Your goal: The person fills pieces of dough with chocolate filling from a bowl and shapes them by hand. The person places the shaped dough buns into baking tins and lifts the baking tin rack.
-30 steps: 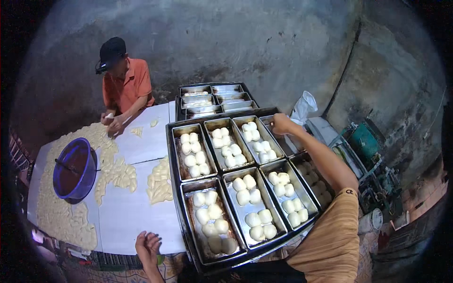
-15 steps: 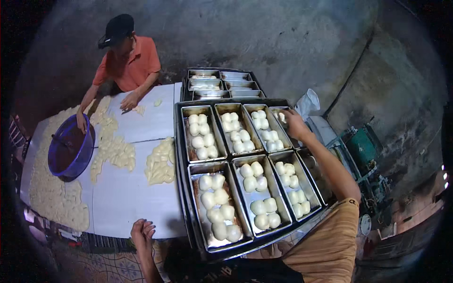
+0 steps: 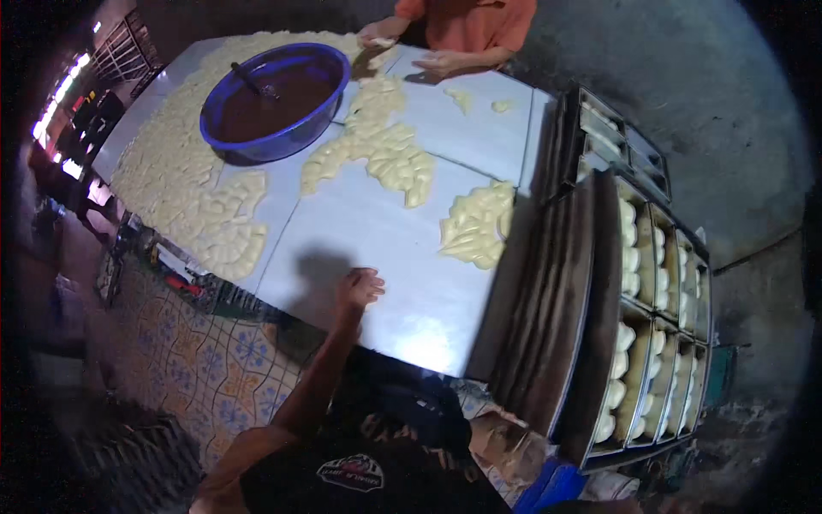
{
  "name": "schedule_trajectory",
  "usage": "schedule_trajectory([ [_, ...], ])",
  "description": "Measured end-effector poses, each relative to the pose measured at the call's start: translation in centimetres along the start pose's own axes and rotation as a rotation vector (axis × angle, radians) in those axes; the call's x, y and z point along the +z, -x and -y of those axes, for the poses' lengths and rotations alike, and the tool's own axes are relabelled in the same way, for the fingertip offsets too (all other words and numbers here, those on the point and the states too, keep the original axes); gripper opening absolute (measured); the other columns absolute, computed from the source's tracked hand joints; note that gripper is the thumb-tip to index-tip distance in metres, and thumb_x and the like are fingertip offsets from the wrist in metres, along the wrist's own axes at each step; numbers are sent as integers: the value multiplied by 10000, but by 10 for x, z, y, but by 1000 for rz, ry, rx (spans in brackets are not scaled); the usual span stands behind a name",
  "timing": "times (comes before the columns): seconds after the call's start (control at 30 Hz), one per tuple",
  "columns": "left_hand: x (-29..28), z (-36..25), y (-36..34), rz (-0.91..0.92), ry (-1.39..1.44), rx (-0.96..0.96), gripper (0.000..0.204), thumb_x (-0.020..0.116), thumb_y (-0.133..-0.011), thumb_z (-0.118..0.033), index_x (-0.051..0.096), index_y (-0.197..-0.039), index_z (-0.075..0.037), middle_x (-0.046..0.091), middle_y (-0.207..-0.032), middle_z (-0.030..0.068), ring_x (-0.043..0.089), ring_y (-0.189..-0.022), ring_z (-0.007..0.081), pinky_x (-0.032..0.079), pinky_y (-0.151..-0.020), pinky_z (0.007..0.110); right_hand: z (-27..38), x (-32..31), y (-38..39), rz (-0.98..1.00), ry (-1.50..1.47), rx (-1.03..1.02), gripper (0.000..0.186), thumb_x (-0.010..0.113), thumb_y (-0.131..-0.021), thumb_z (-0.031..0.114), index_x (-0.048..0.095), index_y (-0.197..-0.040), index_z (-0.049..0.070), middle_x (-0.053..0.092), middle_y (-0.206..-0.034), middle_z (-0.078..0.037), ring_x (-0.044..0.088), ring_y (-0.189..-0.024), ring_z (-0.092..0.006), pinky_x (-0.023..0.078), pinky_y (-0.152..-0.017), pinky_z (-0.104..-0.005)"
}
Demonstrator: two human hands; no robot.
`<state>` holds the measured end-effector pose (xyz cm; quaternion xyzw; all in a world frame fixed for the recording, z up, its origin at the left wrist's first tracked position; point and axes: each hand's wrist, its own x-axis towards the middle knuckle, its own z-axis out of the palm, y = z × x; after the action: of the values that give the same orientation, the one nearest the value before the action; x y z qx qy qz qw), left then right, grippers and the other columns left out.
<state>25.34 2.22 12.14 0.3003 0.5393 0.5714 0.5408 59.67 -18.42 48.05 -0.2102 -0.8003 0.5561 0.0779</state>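
Observation:
My left hand [image 3: 361, 289] hovers over the near part of the white table [image 3: 385, 313], its fingers loosely curled and somewhat apart, with nothing seen in it. My right hand is out of the picture. Flat pieces of pale dough [image 3: 479, 224] lie close to the stacked trays, and a longer patch of dough [image 3: 398, 163] spreads across the middle. To the right, metal loaf pans [image 3: 646, 313] in a dark rack hold rounded white dough balls [image 3: 629, 257] in rows.
A blue basin [image 3: 274, 152] with brown filling and a dark-handled utensil stands at the far left on the table, beside a broad sheet of dough pieces [image 3: 171, 163]. A co-worker in an orange shirt [image 3: 479, 26] handles dough across the table. More pans [image 3: 604, 128] stand behind the rack.
My view has swung left, so the pans now sit at the right edge. My right hand, earlier at a far pan, has left the picture. My left hand is now over the table.

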Motion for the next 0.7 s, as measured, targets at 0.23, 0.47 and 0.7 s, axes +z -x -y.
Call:
schedule_trajectory([
  [0.23,-144,-59,-50,-110,30,78,129,563,-895,-104,612,-969,-10,666,-839,79,634,-717,136,467,-638,248,-162,28,-308,-825,66,125,319,638,-833,31,618,-1151,7,612,-1183,-142,634,-983,-214,530,-793,-313],
  [0.47,-250,-98,-98,-84,-111,264,109,510,-889,62,582,-969,42,616,-833,78,612,-762,136,512,-714,259,-305,30,-483,-892,-36,306,306,558,-851,3,595,-1154,-18,651,-993,-134,640,-865,-176,518,-760,-282],
  [0.7,-298,-74,-115,-183,-28,174,120,522,-878,58,584,-978,36,638,-865,93,623,-771,138,512,-698,261,-334,-10,-626,-825,-30,209,265,580,-860,76,638,-1098,-27,696,-925,-171,678,-818,-230,517,-725,-320],
])
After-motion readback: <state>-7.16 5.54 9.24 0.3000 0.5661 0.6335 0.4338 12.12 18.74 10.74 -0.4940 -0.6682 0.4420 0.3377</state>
